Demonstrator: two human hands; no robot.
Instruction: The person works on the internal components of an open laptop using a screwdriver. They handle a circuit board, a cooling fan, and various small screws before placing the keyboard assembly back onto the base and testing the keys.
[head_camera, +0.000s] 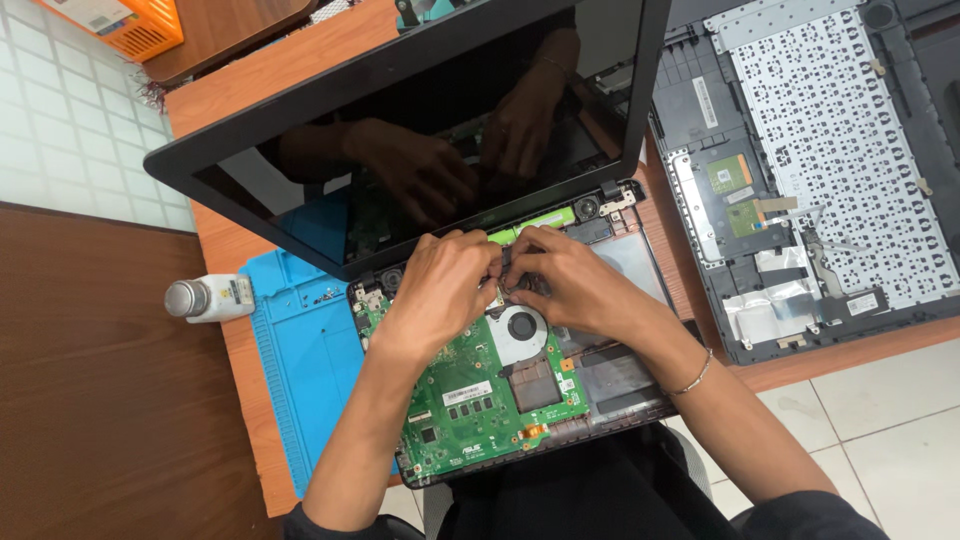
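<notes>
An opened black laptop (610, 395) lies on a wooden table, its green circuit board (480, 395) and round cooling fan (520, 328) exposed. The dark screen (400, 120) is tilted up and mirrors both hands. My left hand (440, 290) and my right hand (570, 280) meet fingertip to fingertip just above the fan, near the hinge edge. Both pinch a small dark part or cable there; the fingers hide what it is. A thin bracelet sits on my right wrist.
The removed keyboard cover (810, 170) lies upside down at the right. A blue work mat (300, 350) sits under the laptop's left side, with a small white bottle (210, 298) beside it. An orange box (120, 25) stands at top left.
</notes>
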